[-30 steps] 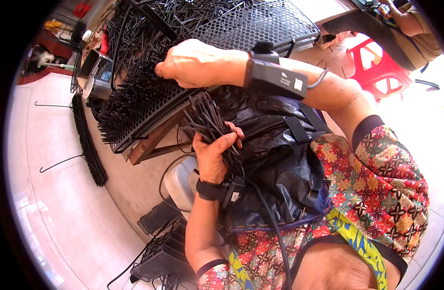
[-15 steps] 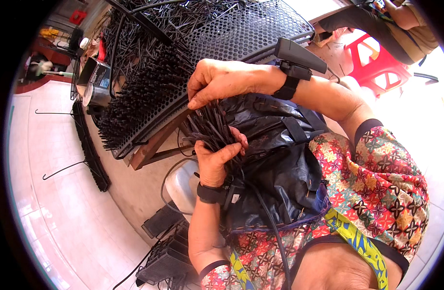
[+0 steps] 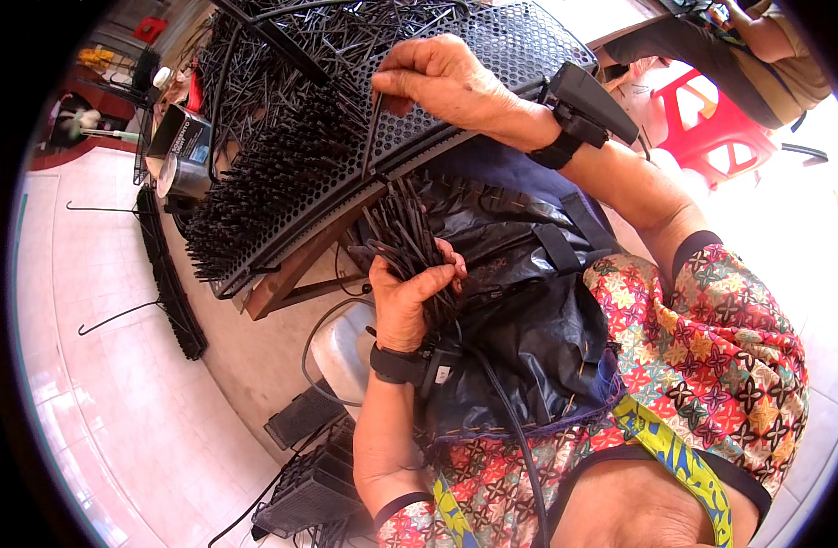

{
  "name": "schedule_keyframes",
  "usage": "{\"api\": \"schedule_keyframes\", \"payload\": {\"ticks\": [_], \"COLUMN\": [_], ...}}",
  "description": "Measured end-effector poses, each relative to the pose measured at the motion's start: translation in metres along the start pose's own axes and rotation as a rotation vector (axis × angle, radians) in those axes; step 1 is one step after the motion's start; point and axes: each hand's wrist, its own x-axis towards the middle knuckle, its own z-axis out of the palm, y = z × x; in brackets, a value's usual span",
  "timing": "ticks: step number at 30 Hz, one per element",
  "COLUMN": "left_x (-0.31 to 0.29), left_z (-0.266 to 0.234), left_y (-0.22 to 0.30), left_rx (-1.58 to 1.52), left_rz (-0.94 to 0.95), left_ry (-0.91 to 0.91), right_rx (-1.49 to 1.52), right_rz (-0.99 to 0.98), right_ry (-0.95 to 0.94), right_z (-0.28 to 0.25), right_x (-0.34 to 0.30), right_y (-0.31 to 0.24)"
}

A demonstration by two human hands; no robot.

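My left hand (image 3: 406, 309) is wrapped round a bundle of thin dark sticks (image 3: 403, 230), held over my lap just below the board's near edge. Over a black perforated board (image 3: 506, 46), my right hand (image 3: 446, 82) pinches a single thin dark stick (image 3: 372, 137) by its upper end. That stick points down, its lower end at the board's holes near the front edge; I cannot tell whether it sits in one. To its left, many similar sticks (image 3: 273, 173) stand upright in rows in the board. Both wrists wear black straps with devices.
A heap of loose dark sticks (image 3: 264, 59) lies behind the upright rows. A wooden frame (image 3: 287, 281) supports the board. At the left are a metal can (image 3: 183, 180) and a black brush-like strip (image 3: 168, 274) with hooks. A red stool (image 3: 711, 128) and another person (image 3: 711, 59) are at upper right.
My right hand has moved up and away from the bundle to over the board, a single stick now showing in its fingers. My left hand stays in place with the bundle.
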Motion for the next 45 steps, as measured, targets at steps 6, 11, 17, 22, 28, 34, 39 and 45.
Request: {"api": "schedule_keyframes", "payload": {"ticks": [6,11,17,22,28,34,39,45], "left_x": [0.002,0.002,0.004,0.003,0.003,0.003,0.003,0.003], "left_z": [-0.002,-0.001,-0.003,-0.003,-0.004,-0.006,-0.002,-0.004], "left_y": [-0.003,-0.002,-0.003,-0.002,-0.003,-0.003,-0.003,-0.004], "left_rx": [0.005,-0.006,-0.019,-0.022,-0.011,-0.005,-0.041,-0.04], "left_rz": [-0.017,-0.02,-0.01,-0.012,-0.023,-0.028,-0.027,-0.032], "left_ry": [0.028,0.033,0.018,0.018,0.024,0.03,0.019,0.03], "right_rx": [-0.353,-0.434,-0.422,-0.477,-0.395,-0.316,-0.563,-0.687], "right_rz": [-0.434,-0.691,-0.709,-0.75,-0.678,-0.568,-0.49,-0.499], "right_ry": [0.118,0.081,0.015,-0.009,-0.042,-0.116,-0.203,-0.318], "right_z": [0.001,0.005,0.005,0.002,0.008,0.011,0.018,0.025], "right_x": [0.003,0.006,0.005,0.004,0.0,0.003,0.017,0.03], "right_y": [0.012,0.025,0.022,0.019,0.022,0.025,0.016,-0.006]}}
